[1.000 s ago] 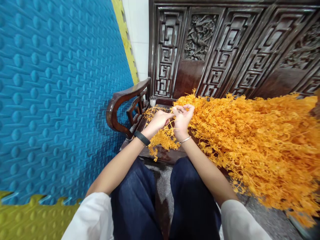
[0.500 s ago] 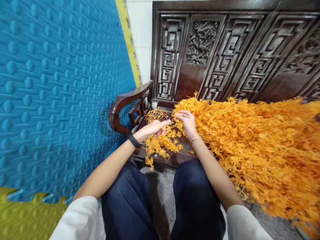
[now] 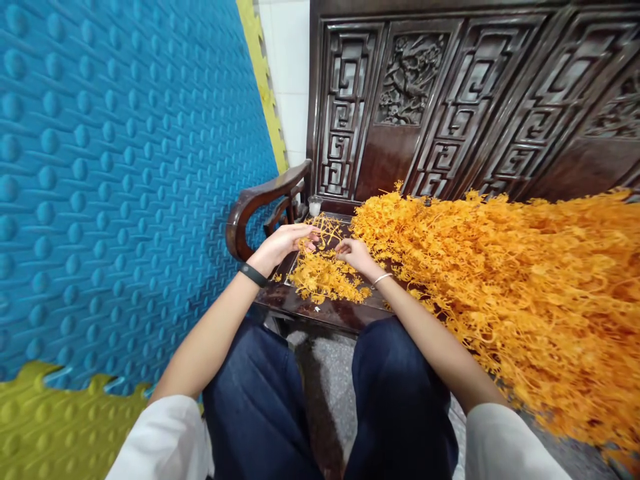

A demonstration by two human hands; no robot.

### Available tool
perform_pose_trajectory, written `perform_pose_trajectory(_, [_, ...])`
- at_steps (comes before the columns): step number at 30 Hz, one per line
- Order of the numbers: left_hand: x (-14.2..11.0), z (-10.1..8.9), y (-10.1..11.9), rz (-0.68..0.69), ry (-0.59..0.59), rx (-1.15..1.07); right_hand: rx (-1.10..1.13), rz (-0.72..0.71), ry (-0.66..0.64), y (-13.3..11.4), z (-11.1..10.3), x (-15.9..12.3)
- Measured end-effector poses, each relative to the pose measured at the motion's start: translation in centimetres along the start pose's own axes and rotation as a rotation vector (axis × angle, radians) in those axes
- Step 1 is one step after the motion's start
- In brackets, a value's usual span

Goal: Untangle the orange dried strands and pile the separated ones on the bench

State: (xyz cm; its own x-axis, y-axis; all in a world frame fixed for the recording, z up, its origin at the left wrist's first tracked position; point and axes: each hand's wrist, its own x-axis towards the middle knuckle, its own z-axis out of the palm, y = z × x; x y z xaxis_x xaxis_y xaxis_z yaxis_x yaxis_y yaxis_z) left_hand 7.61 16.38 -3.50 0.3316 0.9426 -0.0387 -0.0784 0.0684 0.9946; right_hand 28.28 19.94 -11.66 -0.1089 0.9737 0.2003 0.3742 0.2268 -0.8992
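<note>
Small orange plastic sprigs lie in a loose pile point(image 3: 327, 279) on the dark wooden bench seat. My left hand point(image 3: 285, 243), with a black band at the wrist, is over the pile's far left side. Its fingers curl around a bit of orange sprig, mostly hidden by the hand. My right hand point(image 3: 356, 257), wearing a thin bracelet, is at the pile's upper right edge. Its fingers bend together, and what sits between the tips is too small to make out. Thin bare orange stems point(image 3: 327, 229) form a tangle just behind my hands.
A large heap of orange plastic foliage point(image 3: 520, 280) covers the bench to the right. The carved backrest point(image 3: 390, 153) rises behind, and a curved armrest point(image 3: 245, 213) bounds the left. A small clear cup point(image 3: 315, 205) stands in the back corner. Blue foam matting point(image 3: 125, 200) is at left.
My hands, together at first, have separated. The orange cluster hanging below my left hand now lies on the seat. My right hand drew back right, then came down to the pile's edge.
</note>
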Motion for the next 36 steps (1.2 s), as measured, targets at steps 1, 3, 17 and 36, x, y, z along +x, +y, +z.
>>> perform_pose_trajectory(1, [0.0,-0.1,0.0,0.008,-0.003,-0.031,0.0,-0.01,-0.001,0.0,0.2,0.0])
perform_pose_trajectory(3, [0.1,-0.1,0.0,0.038,0.013,-0.099,0.007,-0.035,0.017,-0.1,0.3,0.0])
perform_pose_trajectory(17, [0.2,2.1,-0.2,0.037,0.072,-0.274,0.26,-0.278,0.134,-7.3,2.6,-3.8])
perform_pose_trajectory(36, [-0.5,3.1,0.7,0.117,0.003,-0.005,0.523,-0.193,0.067,-7.6,0.4,-3.5])
